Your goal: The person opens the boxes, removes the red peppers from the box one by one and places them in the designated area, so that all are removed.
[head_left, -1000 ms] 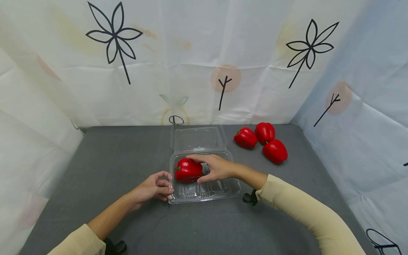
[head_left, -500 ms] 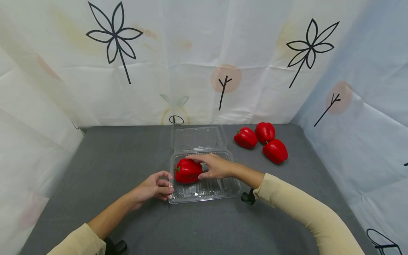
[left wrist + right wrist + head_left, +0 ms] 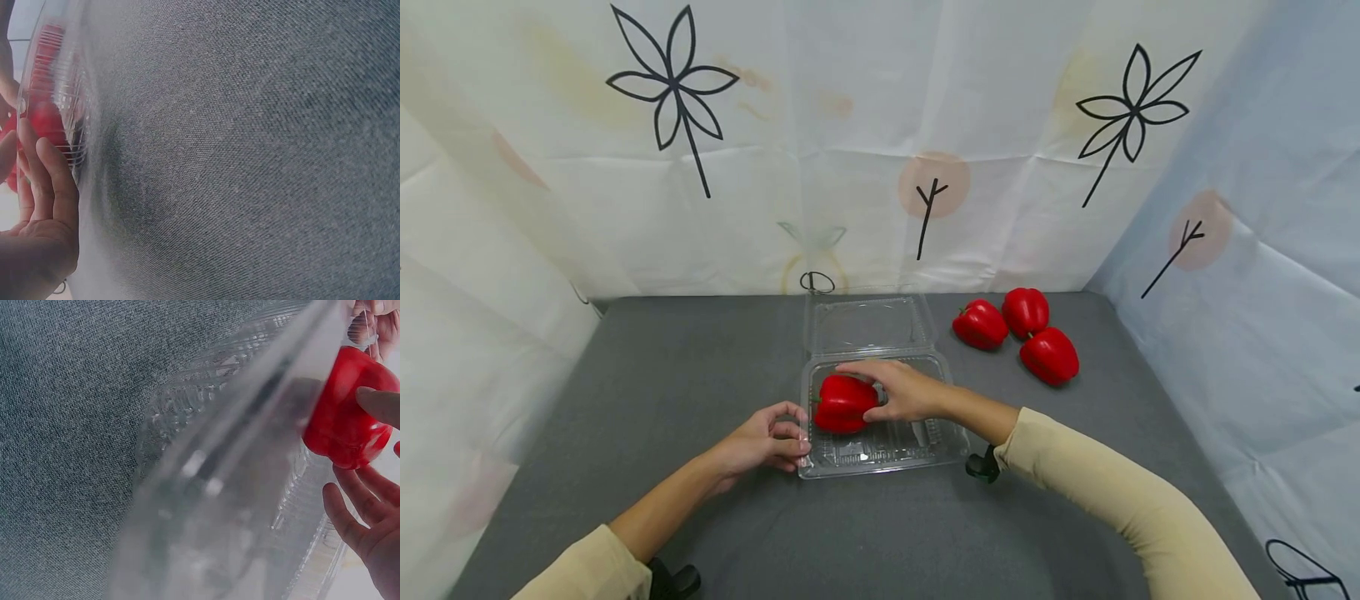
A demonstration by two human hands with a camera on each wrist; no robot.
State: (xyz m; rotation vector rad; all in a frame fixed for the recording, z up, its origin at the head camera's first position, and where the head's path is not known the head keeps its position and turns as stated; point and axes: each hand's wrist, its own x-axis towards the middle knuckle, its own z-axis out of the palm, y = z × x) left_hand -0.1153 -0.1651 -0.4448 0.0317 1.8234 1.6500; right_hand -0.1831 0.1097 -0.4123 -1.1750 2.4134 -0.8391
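A clear plastic clamshell container (image 3: pixel 917 457) lies open on the grey cloth, its hinged lid (image 3: pixel 868 325) folded back. Inside its left part sits a red bell pepper (image 3: pixel 842 407), stem toward the left. My right hand (image 3: pixel 906 393) holds this pepper from the right, thumb on the near side and fingers over the far side; the right wrist view shows thumb and fingertips against the pepper (image 3: pixel 347 409). My left hand (image 3: pixel 763 442) pinches the container's left rim, thumb over the edge. In the left wrist view its fingers (image 3: pixel 62 187) lie along the outer wall.
Three more red bell peppers, a left one (image 3: pixel 981 325), a far one (image 3: pixel 1026 312) and a near one (image 3: pixel 1050 357), sit grouped at the back right. A white printed curtain (image 3: pixel 850 125) closes off the table's far edge and sides.
The pepper has shifted very slightly toward me inside the container, with the right thumb drawn closer to it. My left hand keeps its place on the rim.
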